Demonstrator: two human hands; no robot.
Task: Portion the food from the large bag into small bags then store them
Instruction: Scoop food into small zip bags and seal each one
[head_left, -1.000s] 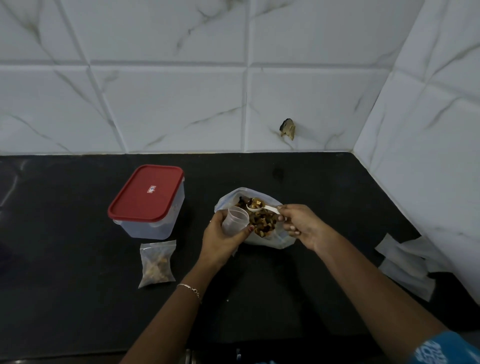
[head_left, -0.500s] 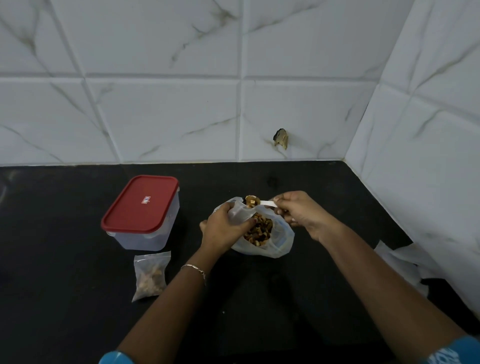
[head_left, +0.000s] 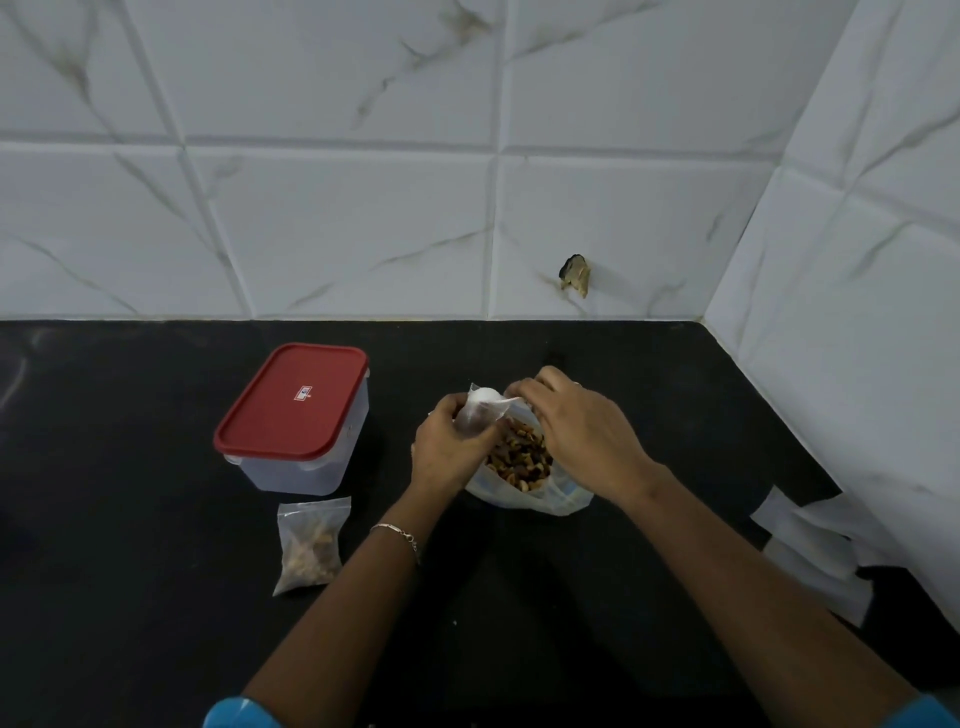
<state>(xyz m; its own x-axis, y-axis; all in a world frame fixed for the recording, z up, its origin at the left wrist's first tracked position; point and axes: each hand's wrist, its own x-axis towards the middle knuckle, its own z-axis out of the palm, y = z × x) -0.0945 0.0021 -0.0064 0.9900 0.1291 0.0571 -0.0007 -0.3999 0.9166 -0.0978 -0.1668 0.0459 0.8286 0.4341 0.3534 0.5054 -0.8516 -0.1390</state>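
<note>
mid-portioning. left hand (head_left: 447, 447), fingers wrapped round open small bag (head_left: 475, 423); right hand (head_left: 576, 431), fingers pinching white spoon (head_left: 488, 395) at its mouth, over large bag of mixed nuts (head_left: 540, 499). done: one filled small bag (head_left: 310, 545) at 8 o'clock on bench (head_left: 156, 519). remaining: more fills, sealing, storing.

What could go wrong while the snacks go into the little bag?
The left hand grips the small bag, and its mouth looks narrow, so pieces tipped from the spoon in the right hand might miss it. The large bag sits open and floppy under both hands. A bump could spill the mix onto the counter.
</note>
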